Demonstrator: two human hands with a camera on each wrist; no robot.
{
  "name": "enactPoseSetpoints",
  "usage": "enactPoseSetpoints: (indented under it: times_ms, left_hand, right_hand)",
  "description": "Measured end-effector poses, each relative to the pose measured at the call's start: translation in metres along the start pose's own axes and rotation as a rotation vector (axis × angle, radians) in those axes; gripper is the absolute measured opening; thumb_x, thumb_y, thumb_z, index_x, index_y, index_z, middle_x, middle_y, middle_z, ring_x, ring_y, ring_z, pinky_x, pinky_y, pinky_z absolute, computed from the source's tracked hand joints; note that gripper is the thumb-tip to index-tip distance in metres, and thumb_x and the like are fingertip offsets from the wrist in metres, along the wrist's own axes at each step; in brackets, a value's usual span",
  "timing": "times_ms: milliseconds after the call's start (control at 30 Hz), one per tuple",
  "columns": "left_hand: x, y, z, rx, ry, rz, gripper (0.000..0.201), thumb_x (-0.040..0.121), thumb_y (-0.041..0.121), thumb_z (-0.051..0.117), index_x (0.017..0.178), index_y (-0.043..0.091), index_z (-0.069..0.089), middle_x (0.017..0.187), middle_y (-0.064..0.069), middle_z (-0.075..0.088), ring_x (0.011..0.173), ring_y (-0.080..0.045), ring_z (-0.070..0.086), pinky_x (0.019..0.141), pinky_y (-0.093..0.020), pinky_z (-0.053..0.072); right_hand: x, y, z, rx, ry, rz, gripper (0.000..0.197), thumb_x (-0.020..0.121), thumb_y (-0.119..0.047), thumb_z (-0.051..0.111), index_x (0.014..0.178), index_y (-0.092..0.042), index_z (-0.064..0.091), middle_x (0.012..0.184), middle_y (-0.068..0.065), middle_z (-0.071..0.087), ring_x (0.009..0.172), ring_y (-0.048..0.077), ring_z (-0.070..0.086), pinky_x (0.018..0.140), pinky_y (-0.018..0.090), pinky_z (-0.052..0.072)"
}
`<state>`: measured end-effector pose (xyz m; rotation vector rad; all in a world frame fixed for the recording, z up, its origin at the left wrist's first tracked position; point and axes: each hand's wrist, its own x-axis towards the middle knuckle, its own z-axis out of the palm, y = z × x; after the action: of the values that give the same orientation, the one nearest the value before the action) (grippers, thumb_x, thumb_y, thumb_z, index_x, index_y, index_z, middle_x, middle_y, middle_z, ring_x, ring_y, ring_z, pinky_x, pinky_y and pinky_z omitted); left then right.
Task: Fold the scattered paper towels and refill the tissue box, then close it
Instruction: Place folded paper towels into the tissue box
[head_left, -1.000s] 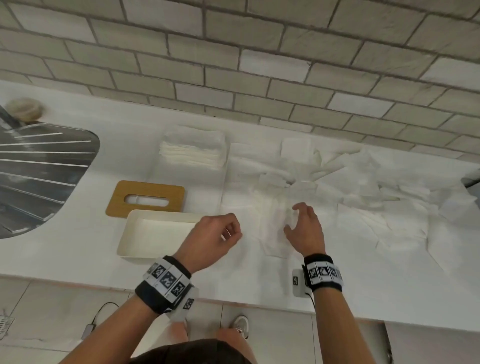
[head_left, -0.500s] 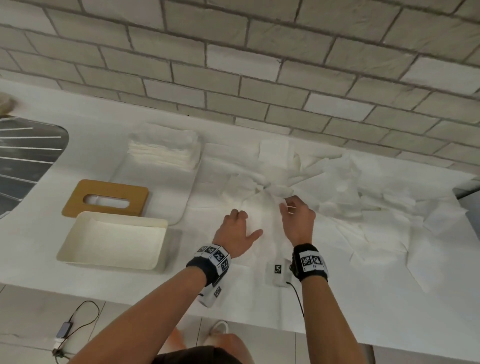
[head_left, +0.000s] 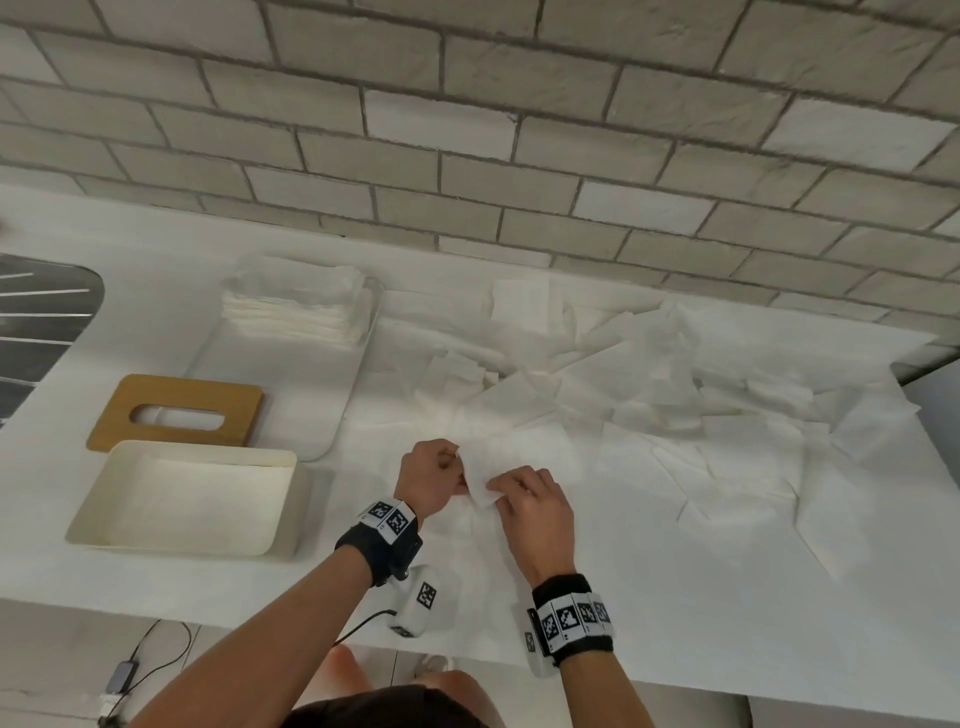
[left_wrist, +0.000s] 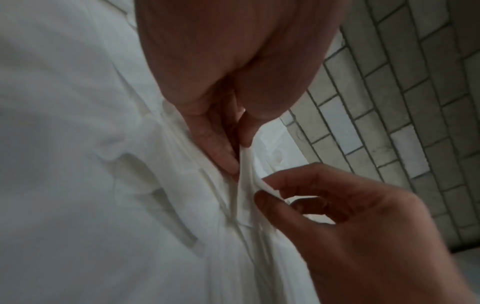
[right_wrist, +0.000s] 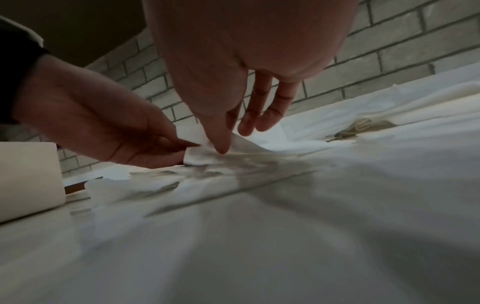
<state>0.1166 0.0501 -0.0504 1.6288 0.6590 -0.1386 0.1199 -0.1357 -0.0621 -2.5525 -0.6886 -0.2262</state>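
Both hands hold one white paper towel (head_left: 480, 480) just above the counter, in front of me. My left hand (head_left: 434, 475) pinches its left edge between thumb and fingers, as the left wrist view shows (left_wrist: 245, 156). My right hand (head_left: 524, 501) pinches the near corner (right_wrist: 207, 152). Loose paper towels (head_left: 675, 395) lie scattered over the counter to the right and behind. The cream tissue box (head_left: 182, 499) sits uncovered at the left, and its wooden slotted lid (head_left: 176, 413) lies flat behind it. A stack of folded towels (head_left: 296, 301) rests on a white tray (head_left: 291, 395).
A brick wall (head_left: 467, 156) closes off the back of the counter. A metal sink drainer (head_left: 36, 322) lies at the far left. The counter's front edge (head_left: 208, 618) runs below my wrists, with a cable (head_left: 150, 660) on the floor beneath.
Both hands drew back toward me from the pile. They came together on one towel and lifted it; a second ago they lay apart on the sheets.
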Motion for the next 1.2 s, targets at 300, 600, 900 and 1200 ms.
enactPoseSetpoints:
  times_ms: [300,600,900,1200]
  left_hand:
    - [-0.002,0.005,0.003,-0.003,-0.040,-0.060,0.041,0.099,0.049,0.070,0.102,0.008,0.072,0.092,-0.009,0.078,0.087,-0.027,0.079,0.071,-0.040,0.066]
    - [-0.045,0.055,-0.042,0.698,-0.234,0.662,0.015,0.107,0.030,0.056,0.120,0.024,0.050,0.090,0.000,0.069,0.081,-0.022,0.065,0.076,-0.042,0.056]
    - [-0.119,0.093,-0.203,0.210,0.096,0.704,0.013,0.112,0.040,0.045,0.118,0.029,0.043,0.092,0.006,0.068,0.079,-0.017,0.068,0.072,-0.034,0.053]
    - [-0.115,0.021,-0.340,0.136,0.418,0.529,0.031,0.105,0.024,0.064,0.123,0.025,0.039,0.114,-0.005,0.065,0.080,-0.022,0.069,0.051,-0.022,0.053]
  right_hand:
    - [0.011,-0.008,-0.002,-0.075,-0.229,0.074,0.026,0.087,-0.007,0.080,0.103,-0.029,0.077,0.104,-0.015,0.069,0.095,0.016,0.063,0.059,0.030,0.052]
    - [0.037,-0.050,-0.088,0.197,-0.131,-0.014,0.099,0.085,-0.030,0.080,0.165,-0.031,0.023,0.169,-0.013,0.030,0.166,0.015,0.004,0.133,0.041,0.011]
    - [0.039,-0.157,-0.073,0.924,-0.082,0.297,0.054,0.099,-0.012,0.076,0.141,-0.036,0.053,0.114,-0.008,0.074,0.109,0.015,0.072,0.093,0.036,0.058]
    - [0.041,-0.299,0.003,0.920,-0.055,0.359,0.072,0.101,-0.012,0.069,0.151,-0.049,0.034,0.097,-0.016,0.069,0.091,0.000,0.066,0.083,0.013,0.050]
